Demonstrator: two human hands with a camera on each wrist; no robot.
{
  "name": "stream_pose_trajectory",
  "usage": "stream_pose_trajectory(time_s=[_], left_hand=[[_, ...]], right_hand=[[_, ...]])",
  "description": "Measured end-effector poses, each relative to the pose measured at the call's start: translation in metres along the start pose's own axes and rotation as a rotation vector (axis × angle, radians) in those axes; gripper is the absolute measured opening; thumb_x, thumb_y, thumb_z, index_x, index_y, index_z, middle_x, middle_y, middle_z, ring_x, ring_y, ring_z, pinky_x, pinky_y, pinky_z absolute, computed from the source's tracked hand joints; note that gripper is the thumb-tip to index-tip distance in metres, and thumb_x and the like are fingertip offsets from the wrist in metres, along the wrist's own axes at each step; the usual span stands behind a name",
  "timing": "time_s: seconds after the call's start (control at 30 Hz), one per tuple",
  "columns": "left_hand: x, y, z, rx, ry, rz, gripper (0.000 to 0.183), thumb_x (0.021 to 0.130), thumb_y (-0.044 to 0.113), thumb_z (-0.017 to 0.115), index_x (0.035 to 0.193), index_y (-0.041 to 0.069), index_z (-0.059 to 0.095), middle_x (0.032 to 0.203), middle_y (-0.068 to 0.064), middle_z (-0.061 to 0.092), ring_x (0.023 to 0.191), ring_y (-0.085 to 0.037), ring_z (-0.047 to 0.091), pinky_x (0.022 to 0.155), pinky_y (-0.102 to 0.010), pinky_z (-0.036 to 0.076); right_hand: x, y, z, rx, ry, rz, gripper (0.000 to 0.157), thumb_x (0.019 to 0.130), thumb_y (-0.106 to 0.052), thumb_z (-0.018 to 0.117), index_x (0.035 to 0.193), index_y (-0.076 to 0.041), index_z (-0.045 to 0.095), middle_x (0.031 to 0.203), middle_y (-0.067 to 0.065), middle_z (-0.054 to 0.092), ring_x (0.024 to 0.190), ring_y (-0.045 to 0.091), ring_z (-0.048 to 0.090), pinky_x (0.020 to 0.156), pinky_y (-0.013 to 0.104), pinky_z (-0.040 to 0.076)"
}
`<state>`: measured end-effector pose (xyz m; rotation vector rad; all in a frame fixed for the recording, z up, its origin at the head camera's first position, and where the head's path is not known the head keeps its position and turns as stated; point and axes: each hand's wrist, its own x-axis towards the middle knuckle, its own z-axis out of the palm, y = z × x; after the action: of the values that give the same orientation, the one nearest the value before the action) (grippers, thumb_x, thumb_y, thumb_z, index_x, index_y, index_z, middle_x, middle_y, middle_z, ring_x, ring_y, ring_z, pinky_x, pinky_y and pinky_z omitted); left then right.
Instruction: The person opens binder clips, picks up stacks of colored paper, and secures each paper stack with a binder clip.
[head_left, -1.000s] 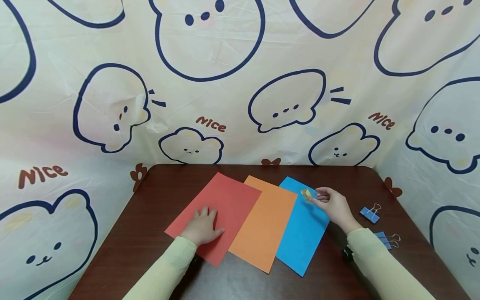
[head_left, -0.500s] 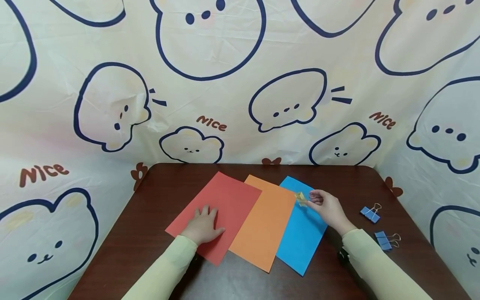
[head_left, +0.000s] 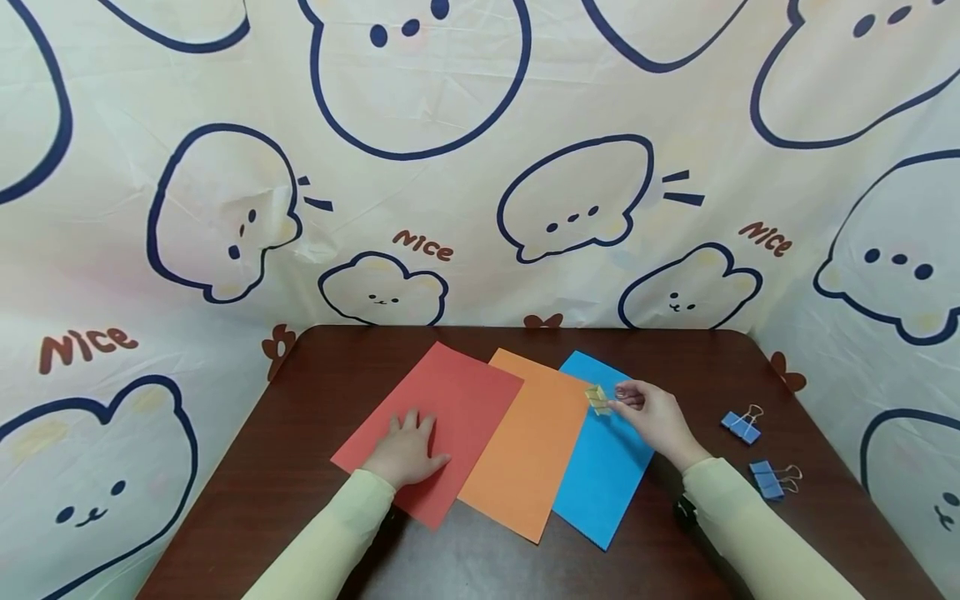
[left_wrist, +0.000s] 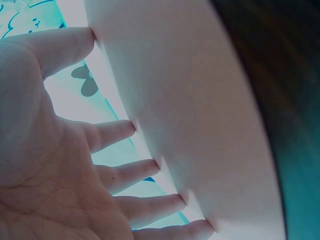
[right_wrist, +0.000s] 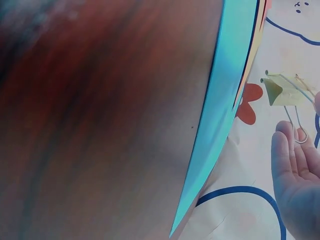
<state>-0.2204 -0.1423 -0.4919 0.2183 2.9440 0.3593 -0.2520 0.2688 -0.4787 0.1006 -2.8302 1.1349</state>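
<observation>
With fingers spread, my left hand (head_left: 405, 452) rests on a red sheet of paper (head_left: 468, 400). In the left wrist view the fingertips (left_wrist: 150, 166) touch the paper's surface. My right hand (head_left: 654, 421) holds a yellow binder clip (head_left: 597, 400) by its wire handles, over the upper part of a blue sheet (head_left: 600, 492). The right wrist view shows the clip (right_wrist: 287, 95) with its wire handles splayed apart and its mouth facing away from the fingers. Between red and blue lies an orange sheet (head_left: 525, 458); the sheets overlap in a fan, red uppermost.
Two blue binder clips, one farther back (head_left: 741, 427) and one nearer (head_left: 768, 481), lie on the dark wooden table (head_left: 300, 500) to the right of my right hand. A patterned cloth (head_left: 465, 208) hangs behind the table and along both sides.
My right hand has shifted left with the yellow binder clip, from over the blue sheet toward the orange sheet's edge. The left hand and the sheets have stayed in place.
</observation>
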Motion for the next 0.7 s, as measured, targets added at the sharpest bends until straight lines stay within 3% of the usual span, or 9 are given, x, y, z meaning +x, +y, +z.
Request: stream_pose_trajectory(time_s=[0.27,0.7], left_hand=[[-0.0006,0.0007,-0.0012,-0.002,0.0,0.001,0.079,0.09,0.046,0.076,0.151,0.003,0.046,0.153,-0.026,0.038,0.141,-0.054,0.036,0.093,-0.063,0.054],[-0.0008,0.0006,-0.0014,-0.005,0.001,-0.001,0.079,0.09,0.045,0.076,0.151,0.004,0.046,0.152,-0.026,0.039,0.14,-0.054,0.036,0.092,-0.063,0.054]], right_hand=[[-0.0024,-0.0001,-0.0026,-0.003,0.018,-0.03,0.037,0.099,-0.024,0.071,0.127,0.0,0.067,0.116,0.017,0.072,0.102,0.029,0.07,0.086,0.04,0.061],[-0.0014,0.0011,-0.0028,-0.003,0.004,-0.007,0.043,0.099,-0.028,0.071,0.13,0.0,0.064,0.118,0.017,0.071,0.104,0.029,0.069,0.086,0.039,0.061]])
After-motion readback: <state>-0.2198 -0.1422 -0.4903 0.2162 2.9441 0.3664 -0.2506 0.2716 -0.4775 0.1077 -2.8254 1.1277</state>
